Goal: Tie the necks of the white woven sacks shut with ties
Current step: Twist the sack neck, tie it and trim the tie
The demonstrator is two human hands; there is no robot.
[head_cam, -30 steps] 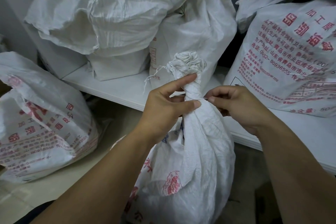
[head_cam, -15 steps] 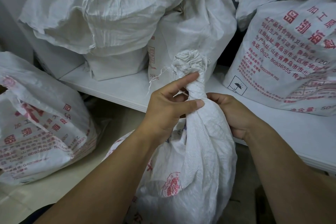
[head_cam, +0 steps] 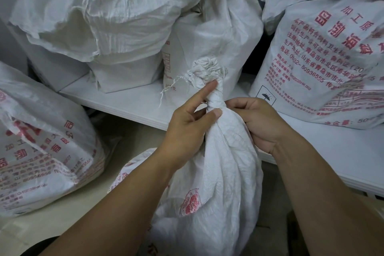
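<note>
The sack (head_cam: 218,172) you are working on stands on the floor right in front of you, against the edge of the white shelf (head_cam: 124,100). Its neck (head_cam: 217,104) is already gathered and twisted tight, with the bunched top (head_cam: 205,70) flaring above it. A thin tie (head_cam: 215,96) seems to be wound round the twist, but whether it is knotted cannot be told.

Your hands are close together on either side of the neck. Your left hand (head_cam: 187,129) pinches it, thumb pressed on the front and forefinger lying up along the twist. Your right hand (head_cam: 255,122) curls round the far side, its fingertips hidden.

So this sack looks nearly closed; securing the tie is probably what remains. The slumped sack on the shelf (head_cam: 116,16) behind still hangs open at the mouth, so more work likely waits there.
</note>
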